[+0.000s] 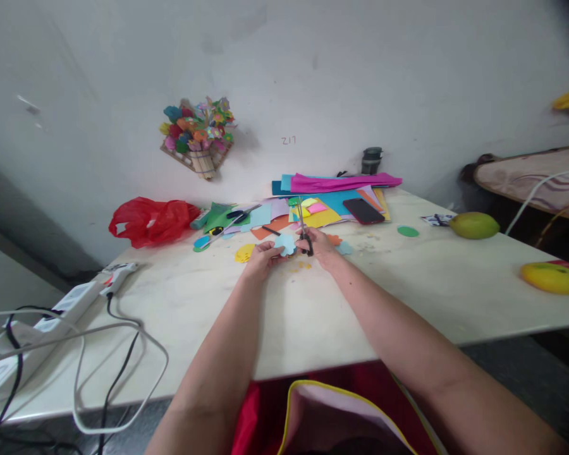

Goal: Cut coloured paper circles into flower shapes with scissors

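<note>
Pinched in my left hand (265, 258) is a light blue paper flower (285, 244) with a scalloped edge. My right hand (318, 246) is closed round the black handles of a pair of scissors (306, 240), whose blades point up and away from me, just right of the flower. Yellow paper flowers (244, 253) lie left of my left hand. Beyond my right hand are an orange paper piece (334, 240) and a light blue one (345, 248). Small paper scraps (303, 266) are scattered on the table near my hands.
Coloured sheets (327, 218), a phone (363, 211) and a second pair of scissors (238, 215) lie at the back. A red plastic bag (152, 221) is back left, a power strip (71, 303) with cables at left. Two mangoes (475, 225) sit right on the table (313, 328).
</note>
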`<act>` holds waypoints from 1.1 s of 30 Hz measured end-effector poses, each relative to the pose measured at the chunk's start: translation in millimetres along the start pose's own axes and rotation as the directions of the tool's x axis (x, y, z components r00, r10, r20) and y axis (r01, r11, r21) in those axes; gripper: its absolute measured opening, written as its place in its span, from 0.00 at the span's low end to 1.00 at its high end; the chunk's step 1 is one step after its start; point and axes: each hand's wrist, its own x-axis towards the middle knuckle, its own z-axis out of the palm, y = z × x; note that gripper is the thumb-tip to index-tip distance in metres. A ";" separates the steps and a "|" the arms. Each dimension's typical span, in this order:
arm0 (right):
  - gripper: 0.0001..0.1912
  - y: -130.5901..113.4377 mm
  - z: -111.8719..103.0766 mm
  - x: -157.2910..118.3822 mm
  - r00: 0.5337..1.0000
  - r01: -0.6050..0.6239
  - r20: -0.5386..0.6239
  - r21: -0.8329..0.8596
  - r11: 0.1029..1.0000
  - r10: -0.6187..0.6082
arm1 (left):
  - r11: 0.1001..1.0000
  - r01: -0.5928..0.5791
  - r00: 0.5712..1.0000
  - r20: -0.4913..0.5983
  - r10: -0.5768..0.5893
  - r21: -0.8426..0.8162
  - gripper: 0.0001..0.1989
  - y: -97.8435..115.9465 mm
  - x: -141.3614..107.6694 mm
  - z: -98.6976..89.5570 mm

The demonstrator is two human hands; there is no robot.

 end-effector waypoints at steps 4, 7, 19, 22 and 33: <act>0.18 -1.4 3.7 -2.6 1.000 0.015 0.011 -0.025 1.000 -0.014 | 1.000 0.012 1.000 0.017 -0.013 0.023 0.13 -0.5 -0.1 0.5; 0.17 -1.5 6.4 -3.4 0.999 -0.001 0.032 -0.037 0.999 0.002 | 0.999 0.004 0.999 0.041 -0.006 0.049 0.13 -2.3 0.5 0.1; 0.19 -0.8 -3.5 -3.3 0.974 -0.076 0.197 -0.196 0.978 0.116 | 0.995 -0.099 0.995 -0.029 0.099 -0.007 0.14 2.0 -0.9 1.4; 0.16 -4.2 -5.2 -5.5 0.961 -0.063 0.244 -0.264 0.963 0.130 | 0.994 -0.105 0.994 -0.034 0.104 -0.029 0.14 3.6 -1.4 2.7; 0.14 -5.9 -9.4 -4.2 0.898 -0.067 0.388 -0.340 0.938 0.205 | 0.993 -0.094 0.993 -0.079 0.088 -0.072 0.15 1.5 2.8 -2.1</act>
